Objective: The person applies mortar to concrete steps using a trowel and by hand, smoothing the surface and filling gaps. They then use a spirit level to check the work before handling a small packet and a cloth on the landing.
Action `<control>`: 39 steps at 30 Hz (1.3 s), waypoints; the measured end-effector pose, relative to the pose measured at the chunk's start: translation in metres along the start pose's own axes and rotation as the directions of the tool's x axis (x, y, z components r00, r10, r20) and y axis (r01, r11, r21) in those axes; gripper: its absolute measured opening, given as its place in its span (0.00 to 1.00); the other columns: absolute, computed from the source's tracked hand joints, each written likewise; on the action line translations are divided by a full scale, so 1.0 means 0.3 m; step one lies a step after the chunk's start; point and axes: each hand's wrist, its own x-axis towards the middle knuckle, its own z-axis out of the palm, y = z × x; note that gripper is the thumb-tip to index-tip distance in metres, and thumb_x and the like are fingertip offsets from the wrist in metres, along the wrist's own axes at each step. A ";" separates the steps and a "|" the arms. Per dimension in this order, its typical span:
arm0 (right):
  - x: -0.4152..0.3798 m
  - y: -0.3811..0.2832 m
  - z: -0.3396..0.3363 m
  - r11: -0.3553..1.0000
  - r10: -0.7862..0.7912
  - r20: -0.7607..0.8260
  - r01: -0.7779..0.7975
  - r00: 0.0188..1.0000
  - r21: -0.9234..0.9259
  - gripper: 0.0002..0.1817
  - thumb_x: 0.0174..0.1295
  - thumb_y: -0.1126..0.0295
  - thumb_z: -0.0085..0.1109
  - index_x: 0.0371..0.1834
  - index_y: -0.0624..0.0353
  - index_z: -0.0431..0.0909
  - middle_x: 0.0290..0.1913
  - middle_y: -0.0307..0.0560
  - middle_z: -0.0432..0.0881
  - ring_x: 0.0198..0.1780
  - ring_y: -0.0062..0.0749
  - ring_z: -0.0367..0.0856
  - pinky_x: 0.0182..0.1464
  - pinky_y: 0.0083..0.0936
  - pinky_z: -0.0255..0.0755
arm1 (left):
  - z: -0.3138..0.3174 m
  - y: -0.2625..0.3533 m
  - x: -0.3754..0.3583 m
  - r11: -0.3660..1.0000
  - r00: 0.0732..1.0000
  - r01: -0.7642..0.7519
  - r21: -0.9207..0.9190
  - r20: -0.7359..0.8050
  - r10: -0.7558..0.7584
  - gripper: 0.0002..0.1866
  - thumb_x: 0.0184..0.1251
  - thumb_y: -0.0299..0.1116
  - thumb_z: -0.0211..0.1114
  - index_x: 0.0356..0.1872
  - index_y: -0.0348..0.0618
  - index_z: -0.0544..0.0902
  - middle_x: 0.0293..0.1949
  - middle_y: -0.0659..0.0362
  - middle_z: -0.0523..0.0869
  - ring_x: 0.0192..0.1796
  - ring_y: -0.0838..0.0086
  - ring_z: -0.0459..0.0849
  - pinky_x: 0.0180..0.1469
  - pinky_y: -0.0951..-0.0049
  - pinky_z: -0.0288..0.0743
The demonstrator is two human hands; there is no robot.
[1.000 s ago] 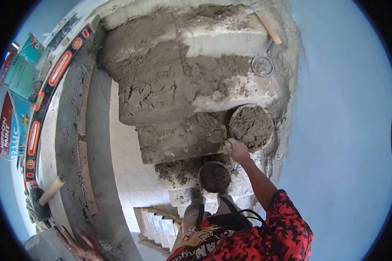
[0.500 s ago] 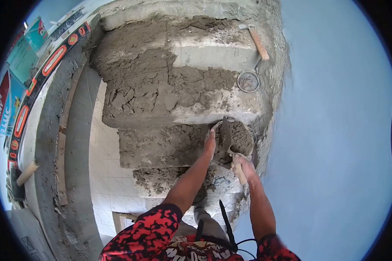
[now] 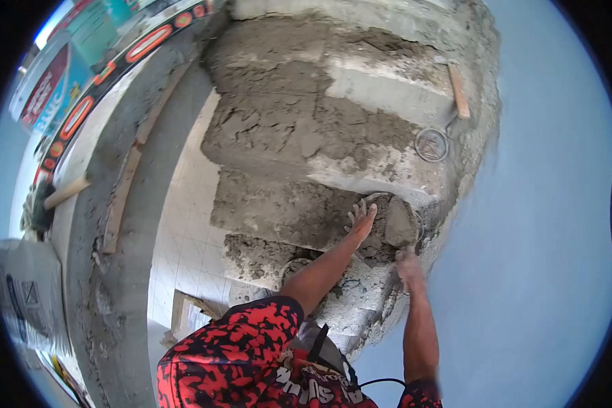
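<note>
Grey wet mortar (image 3: 381, 248) fills a round container (image 3: 420, 234) on the steps, its rim partly hidden. My right hand (image 3: 409, 268) is closed around the handle of a trowel (image 3: 402, 224), whose blade lies over the container under a lump of mortar. The hand covers most of the handle. My left hand (image 3: 362, 219) rests at the container's left edge, its fingers spread and smeared with mortar, holding nothing. Rough mortar (image 3: 272, 129) coats much of the steps to the left and above.
A hammer (image 3: 459, 88) and a round dish of nails (image 3: 431, 145) lie on upper steps by the blue wall (image 3: 544, 204). On the left ledge are a long orange-black level (image 3: 81, 112), a wooden-handled tool (image 3: 68, 192), paint buckets (image 3: 51, 92) and a plastic-wrapped package (image 3: 30, 292).
The trowel blade has turned from edge-up to lying flatter, with mortar on it. My left hand's fingers have spread at the container's edge. The whole view has shifted and tilted.
</note>
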 end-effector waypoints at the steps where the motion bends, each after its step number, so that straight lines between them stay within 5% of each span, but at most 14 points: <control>1: -0.028 -0.026 -0.036 1.000 0.012 -0.044 -0.011 0.999 0.010 0.15 0.61 0.61 0.45 0.41 0.62 0.70 0.35 0.68 0.78 0.41 0.61 0.77 0.42 0.47 0.70 | -0.048 -0.015 -0.015 1.000 1.000 0.010 -0.012 -0.020 -0.010 0.47 0.54 0.75 0.34 0.70 0.63 0.37 0.72 0.56 0.33 0.72 0.52 0.29 0.67 0.40 0.25; 6: -0.321 -0.243 -0.116 0.947 0.022 -0.023 -0.013 1.000 0.320 0.14 0.61 0.63 0.49 0.46 0.59 0.66 0.31 0.61 0.77 0.34 0.57 0.77 0.37 0.43 0.68 | -0.314 -0.410 -0.229 0.971 0.977 -0.204 -0.120 -0.085 0.195 0.44 0.58 0.68 0.47 0.68 0.47 0.54 0.69 0.51 0.54 0.70 0.59 0.51 0.68 0.58 0.45; 8: -0.371 -0.238 0.037 0.967 -0.005 0.036 -0.004 0.999 0.255 0.16 0.61 0.62 0.50 0.47 0.59 0.66 0.30 0.60 0.77 0.33 0.56 0.76 0.37 0.43 0.69 | -0.473 -0.449 -0.459 0.980 0.983 0.158 -0.121 -0.070 -0.168 0.35 0.61 0.59 0.53 0.58 0.38 0.70 0.56 0.49 0.73 0.60 0.64 0.68 0.60 0.66 0.59; 9: -0.394 -0.224 0.144 0.982 -0.028 0.087 0.011 0.996 0.191 0.17 0.61 0.61 0.50 0.49 0.58 0.66 0.29 0.60 0.77 0.32 0.55 0.76 0.36 0.43 0.69 | -0.543 -0.786 -0.379 0.931 0.934 0.357 -0.077 0.037 -0.355 0.36 0.59 0.57 0.56 0.65 0.49 0.63 0.65 0.54 0.63 0.64 0.59 0.63 0.62 0.63 0.56; 11: -0.403 -0.197 0.394 0.838 0.087 0.351 -0.259 0.932 0.481 0.21 0.60 0.59 0.52 0.52 0.59 0.65 0.30 0.62 0.76 0.32 0.56 0.76 0.37 0.42 0.69 | -0.628 -1.047 -0.529 0.848 0.863 0.277 -0.451 -0.272 -0.426 0.28 0.60 0.51 0.56 0.59 0.50 0.68 0.41 0.58 0.79 0.43 0.64 0.75 0.49 0.53 0.65; 13: -0.428 -0.284 0.529 0.900 0.033 0.210 -0.121 0.977 0.419 0.22 0.59 0.58 0.52 0.50 0.61 0.67 0.31 0.65 0.77 0.32 0.60 0.76 0.36 0.45 0.70 | -0.747 -1.121 -0.691 0.731 0.728 0.435 -0.526 -0.272 -0.629 0.28 0.58 0.48 0.56 0.52 0.35 0.74 0.47 0.49 0.79 0.49 0.64 0.76 0.49 0.63 0.69; 15: -0.398 -0.330 0.618 0.934 0.043 0.202 -0.111 0.978 0.339 0.21 0.59 0.58 0.51 0.49 0.63 0.67 0.32 0.67 0.77 0.33 0.61 0.76 0.36 0.46 0.71 | -0.893 -1.584 -0.711 0.849 0.772 0.520 -0.091 -0.377 -0.513 0.28 0.58 0.47 0.56 0.54 0.37 0.73 0.49 0.47 0.79 0.52 0.62 0.77 0.52 0.63 0.68; 19: -0.315 -0.360 0.828 0.973 -0.155 0.009 0.151 0.988 0.176 0.21 0.59 0.59 0.47 0.47 0.65 0.68 0.35 0.69 0.76 0.38 0.63 0.75 0.39 0.48 0.71 | -1.024 -1.454 -0.919 0.856 0.804 0.508 0.093 -0.406 -0.433 0.26 0.60 0.46 0.55 0.55 0.39 0.73 0.49 0.49 0.80 0.54 0.60 0.77 0.54 0.65 0.68; 21: -0.250 -0.454 0.788 0.996 -0.070 0.380 0.046 0.922 0.073 0.22 0.59 0.59 0.45 0.49 0.66 0.67 0.37 0.68 0.76 0.41 0.62 0.75 0.44 0.48 0.70 | -1.062 -1.450 -0.950 0.883 0.811 0.464 -0.073 -0.367 -0.456 0.26 0.61 0.45 0.55 0.55 0.38 0.73 0.48 0.50 0.80 0.52 0.62 0.77 0.53 0.66 0.68; 22: -0.256 -0.534 0.753 0.977 -0.186 0.157 0.165 0.970 0.137 0.22 0.60 0.58 0.44 0.51 0.64 0.66 0.41 0.67 0.76 0.42 0.61 0.76 0.44 0.49 0.70 | -1.078 -1.396 -0.956 0.839 0.778 0.531 -0.119 -0.325 -0.538 0.25 0.61 0.44 0.56 0.55 0.38 0.73 0.49 0.50 0.80 0.51 0.65 0.78 0.51 0.68 0.69; 28: -0.085 -0.626 0.870 0.949 -0.182 0.332 0.254 0.926 -0.187 0.17 0.62 0.60 0.42 0.48 0.61 0.67 0.45 0.64 0.75 0.42 0.58 0.77 0.45 0.49 0.71 | -1.086 -1.232 -0.976 0.869 0.818 0.428 -0.248 -0.304 -0.489 0.21 0.65 0.39 0.54 0.56 0.39 0.73 0.43 0.57 0.81 0.43 0.76 0.78 0.42 0.75 0.71; 34: 0.208 -0.319 0.779 0.951 -0.003 0.001 0.003 1.000 -0.310 0.19 0.61 0.58 0.43 0.30 0.61 0.79 0.27 0.59 0.81 0.31 0.55 0.81 0.34 0.45 0.75 | -1.124 -1.285 -1.076 0.850 0.814 0.400 -0.342 -0.295 -0.501 0.21 0.65 0.44 0.55 0.54 0.44 0.74 0.35 0.65 0.80 0.37 0.80 0.77 0.37 0.77 0.70; 38: 0.111 -0.565 0.761 0.972 0.178 0.043 -0.169 0.983 -0.166 0.20 0.60 0.58 0.45 0.44 0.63 0.73 0.40 0.66 0.78 0.40 0.57 0.79 0.41 0.47 0.73 | -1.153 -1.423 -1.141 0.819 0.773 0.435 -0.375 -0.310 -0.553 0.19 0.64 0.43 0.56 0.51 0.43 0.76 0.32 0.65 0.79 0.33 0.80 0.76 0.33 0.77 0.70; 39: 0.064 -0.571 0.872 0.995 -0.095 -0.276 0.088 0.956 -0.040 0.20 0.60 0.61 0.47 0.51 0.62 0.67 0.49 0.68 0.72 0.45 0.58 0.76 0.45 0.47 0.71 | -1.155 -1.461 -1.153 0.800 0.753 0.474 -0.368 -0.302 -0.585 0.19 0.64 0.42 0.56 0.51 0.42 0.76 0.32 0.64 0.79 0.32 0.80 0.76 0.32 0.76 0.70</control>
